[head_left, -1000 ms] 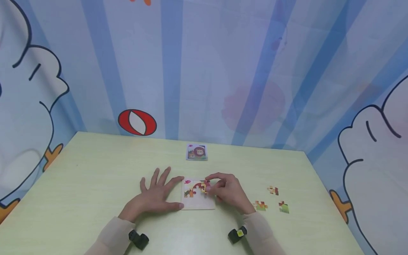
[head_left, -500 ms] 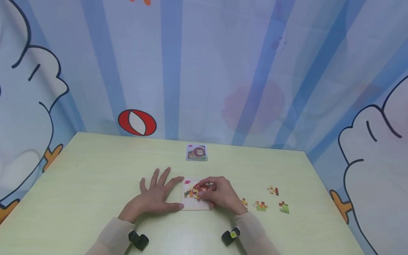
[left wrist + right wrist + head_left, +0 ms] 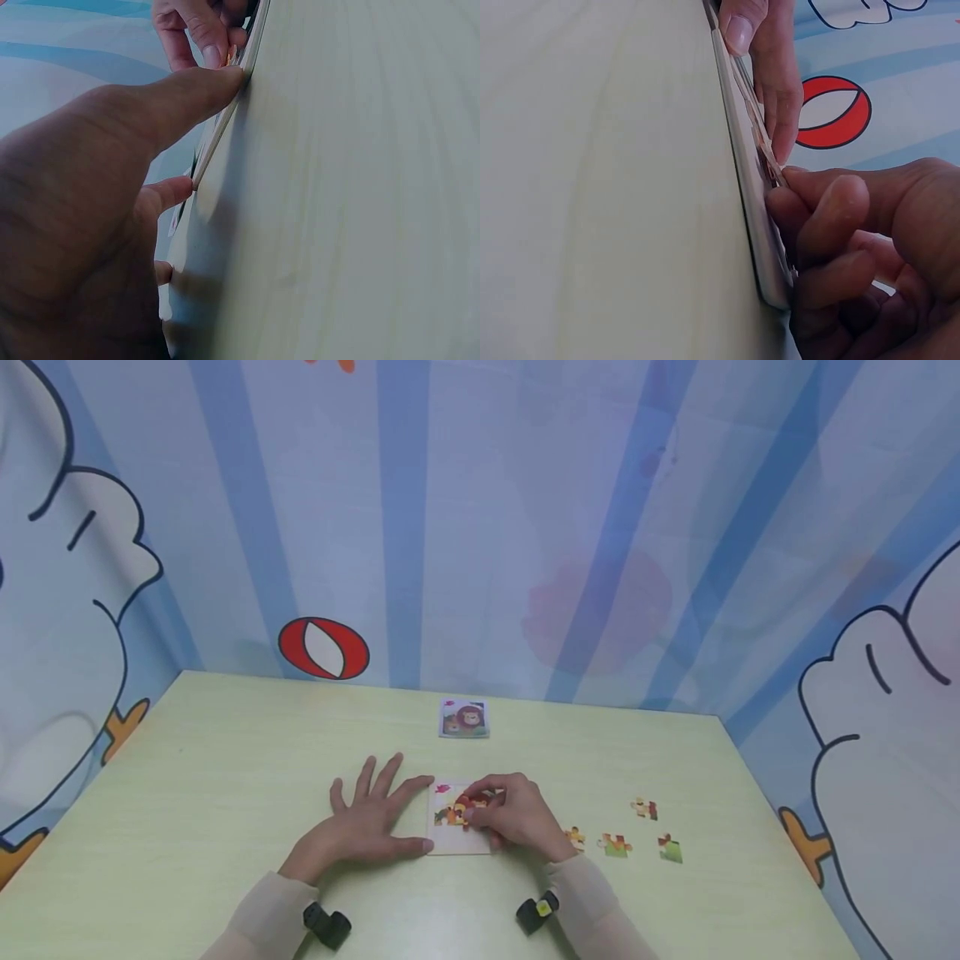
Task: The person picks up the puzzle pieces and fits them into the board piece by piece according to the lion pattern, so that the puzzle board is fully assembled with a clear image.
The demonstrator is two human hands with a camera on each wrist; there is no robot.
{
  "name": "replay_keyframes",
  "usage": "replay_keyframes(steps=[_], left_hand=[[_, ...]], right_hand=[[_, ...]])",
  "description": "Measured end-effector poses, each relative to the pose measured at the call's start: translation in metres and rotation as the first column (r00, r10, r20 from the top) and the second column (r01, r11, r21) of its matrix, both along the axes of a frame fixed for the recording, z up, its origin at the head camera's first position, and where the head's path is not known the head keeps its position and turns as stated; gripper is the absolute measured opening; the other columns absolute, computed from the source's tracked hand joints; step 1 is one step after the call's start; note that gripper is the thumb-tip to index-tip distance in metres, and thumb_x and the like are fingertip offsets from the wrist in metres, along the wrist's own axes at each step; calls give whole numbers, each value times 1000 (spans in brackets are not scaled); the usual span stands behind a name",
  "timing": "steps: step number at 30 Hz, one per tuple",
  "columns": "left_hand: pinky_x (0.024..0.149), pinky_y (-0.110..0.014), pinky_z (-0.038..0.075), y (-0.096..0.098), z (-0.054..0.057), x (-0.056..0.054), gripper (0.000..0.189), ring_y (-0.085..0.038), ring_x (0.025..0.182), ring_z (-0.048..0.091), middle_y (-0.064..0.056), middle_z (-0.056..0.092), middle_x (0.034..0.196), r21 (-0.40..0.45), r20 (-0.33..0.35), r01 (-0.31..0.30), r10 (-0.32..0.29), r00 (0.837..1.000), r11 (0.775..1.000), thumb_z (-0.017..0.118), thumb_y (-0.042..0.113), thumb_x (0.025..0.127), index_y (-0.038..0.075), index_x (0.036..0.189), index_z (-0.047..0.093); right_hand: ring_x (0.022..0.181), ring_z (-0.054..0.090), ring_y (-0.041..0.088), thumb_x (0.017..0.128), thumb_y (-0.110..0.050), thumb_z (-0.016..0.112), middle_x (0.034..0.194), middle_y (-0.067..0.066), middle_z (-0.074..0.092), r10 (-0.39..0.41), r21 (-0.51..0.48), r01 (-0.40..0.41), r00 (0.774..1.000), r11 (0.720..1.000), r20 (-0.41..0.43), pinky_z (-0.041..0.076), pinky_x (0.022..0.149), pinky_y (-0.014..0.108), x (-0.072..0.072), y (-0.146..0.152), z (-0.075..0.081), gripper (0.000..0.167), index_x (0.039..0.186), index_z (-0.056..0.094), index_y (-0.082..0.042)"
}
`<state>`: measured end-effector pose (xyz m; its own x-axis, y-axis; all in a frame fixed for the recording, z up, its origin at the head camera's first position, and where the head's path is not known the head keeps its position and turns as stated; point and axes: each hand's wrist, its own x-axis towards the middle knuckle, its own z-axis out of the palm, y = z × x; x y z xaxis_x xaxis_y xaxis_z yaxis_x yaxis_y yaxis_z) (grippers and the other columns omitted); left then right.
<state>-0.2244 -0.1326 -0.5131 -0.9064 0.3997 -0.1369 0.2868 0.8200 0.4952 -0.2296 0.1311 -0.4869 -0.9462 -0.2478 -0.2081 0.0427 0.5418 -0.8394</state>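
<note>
A square puzzle board (image 3: 452, 842) with a pale base lies on the table, its upper part covered by joined picture pieces. My left hand (image 3: 367, 822) is spread flat beside it; thumb and index fingertips touch the board's left corners. My right hand (image 3: 519, 817) reaches over the board's right side, pinching a small puzzle piece (image 3: 461, 811) between thumb and index finger. That piece is down at the joined pieces, partly hidden by the fingers. In the right wrist view the curled right fingers (image 3: 832, 240) stand at the board's edge.
Several loose puzzle pieces (image 3: 615, 845) lie right of the right forearm. Beyond the board sits a square lion picture card (image 3: 463, 719). A printed striped curtain (image 3: 480, 527) hangs behind the pale table (image 3: 225, 752). Dark wrist cameras (image 3: 327, 927) sit on both sleeves.
My right hand has moved left over the board with the piece, then nearly settled there. Another loose piece has come into view beside the right forearm. The left hand has stayed in place.
</note>
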Motion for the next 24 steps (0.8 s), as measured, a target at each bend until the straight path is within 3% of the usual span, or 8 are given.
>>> replay_keyframes(steps=[15, 24], left_hand=[[117, -91, -7, -1, 1, 1, 95, -54, 167, -9, -16, 3, 183, 4, -8, 5, -5, 1000, 1000, 70, 76, 87, 37, 167, 35], [117, -91, -6, 0, 3, 3, 94, -54, 167, -7, -15, 4, 183, -7, -7, 3, -3, 1000, 1000, 70, 74, 88, 38, 167, 34]], right_hand=[[42, 53, 11, 94, -16, 83, 63, 0, 67, -17, 21, 17, 1000, 1000, -1, 40, 45, 23, 3, -3, 5, 18, 112, 80, -17], [45, 55, 10, 94, -12, 82, 64, -1, 65, -13, -5, 13, 1000, 1000, -12, 40, 48, 22, 3, 0, 0, 28, 121, 78, -16]])
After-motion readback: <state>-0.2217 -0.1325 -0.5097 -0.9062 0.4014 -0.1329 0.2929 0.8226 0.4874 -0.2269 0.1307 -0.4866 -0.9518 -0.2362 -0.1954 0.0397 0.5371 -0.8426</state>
